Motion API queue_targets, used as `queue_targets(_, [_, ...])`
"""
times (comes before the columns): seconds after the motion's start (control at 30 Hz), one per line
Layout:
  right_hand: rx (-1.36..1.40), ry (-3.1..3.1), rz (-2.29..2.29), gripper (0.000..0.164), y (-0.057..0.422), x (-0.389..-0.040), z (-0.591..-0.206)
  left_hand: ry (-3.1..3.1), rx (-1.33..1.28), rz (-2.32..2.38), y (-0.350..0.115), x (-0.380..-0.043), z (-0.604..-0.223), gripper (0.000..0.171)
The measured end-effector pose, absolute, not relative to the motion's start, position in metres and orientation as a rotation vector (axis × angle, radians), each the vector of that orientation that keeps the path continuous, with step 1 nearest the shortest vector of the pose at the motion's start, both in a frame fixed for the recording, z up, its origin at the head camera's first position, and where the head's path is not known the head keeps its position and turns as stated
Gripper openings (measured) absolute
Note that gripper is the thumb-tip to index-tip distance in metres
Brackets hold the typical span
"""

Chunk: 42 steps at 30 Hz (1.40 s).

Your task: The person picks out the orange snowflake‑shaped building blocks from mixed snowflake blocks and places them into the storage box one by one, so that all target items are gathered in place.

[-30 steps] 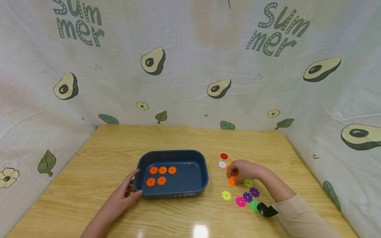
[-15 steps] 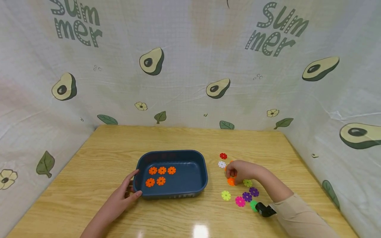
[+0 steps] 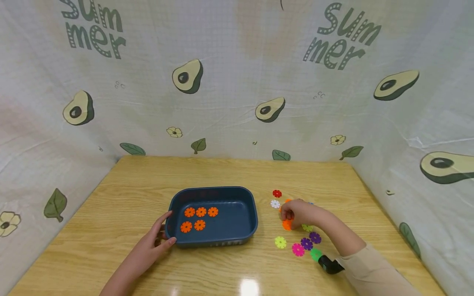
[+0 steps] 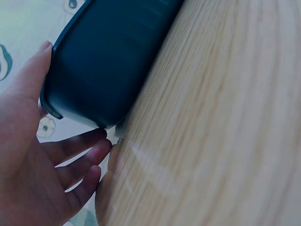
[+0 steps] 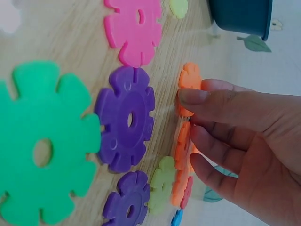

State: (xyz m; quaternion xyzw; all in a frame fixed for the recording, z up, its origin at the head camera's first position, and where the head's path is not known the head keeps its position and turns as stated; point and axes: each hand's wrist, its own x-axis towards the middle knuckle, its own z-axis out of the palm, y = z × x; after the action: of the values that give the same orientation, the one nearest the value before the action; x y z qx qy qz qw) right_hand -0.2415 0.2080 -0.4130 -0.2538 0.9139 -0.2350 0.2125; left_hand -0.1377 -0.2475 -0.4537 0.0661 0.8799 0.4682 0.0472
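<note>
The dark blue plastic tray [image 3: 231, 222] stands on the table with several orange interlocking discs [image 3: 201, 212] lying flat inside. My left hand [image 3: 153, 238] grips its left end, thumb at the near corner and index finger at the rim. In the left wrist view, the other fingers extend loosely beside the tray wall [image 4: 108, 61]. Right of the tray, my right hand [image 3: 303, 211] pinches a notched orange interlocking disc [image 5: 190, 75] between thumb and fingers, low at the tabletop. More orange discs [image 5: 182, 146] lie beneath the fingers, partly hidden.
Around the right hand lie loose discs: red [image 3: 277, 193], white [image 3: 275, 204], yellow [image 3: 280, 242], pink [image 3: 298, 249], purple [image 3: 306, 243] and green [image 3: 316, 254]. The right wrist's black camera [image 3: 330, 265] hangs near the green one. A printed cloth [image 3: 222, 82] walls the table.
The head view has shifted slightly. My right hand stays over the orange discs, its wrist turned a little, and a bit of blue now shows behind it. The left hand keeps its place.
</note>
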Motion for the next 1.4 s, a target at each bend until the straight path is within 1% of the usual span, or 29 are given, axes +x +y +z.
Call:
queue_targets(0.33, [-0.732, 2.541, -0.654, 0.031, 0.209, -0.241, -0.413, 2.709, 0.218, 1.430, -0.249, -0.137, -0.454, 0.070])
queue_targets(0.6, [-0.829, 2.507, -0.630, 0.032, 0.215, -0.248, -0.413, 2.712, 0.232, 1.463, -0.249, -0.137, -0.456, 0.068])
queue_targets(0.77, [-0.837, 2.473, -0.684, 0.034, 0.218, -0.250, -0.414, 2.691, 0.221, 1.469, -0.248, -0.138, -0.457, 0.069])
queue_targets(1.0, [-0.826, 2.435, -0.756, 0.030, 0.215, -0.252, -0.411, 2.679, 0.202, 1.466, -0.248, -0.138, -0.455, 0.069])
queue_targets(1.13, [-0.847, 2.429, -0.768, 0.027, 0.210, -0.251, -0.403, 2.684, 0.201, 1.461, -0.249, -0.138, -0.455, 0.069])
queue_targets(1.4, [-0.933, 2.382, -0.816, 0.021, 0.193, -0.244, -0.374, 2.682, 0.208, 1.472, -0.249, -0.138, -0.457, 0.069])
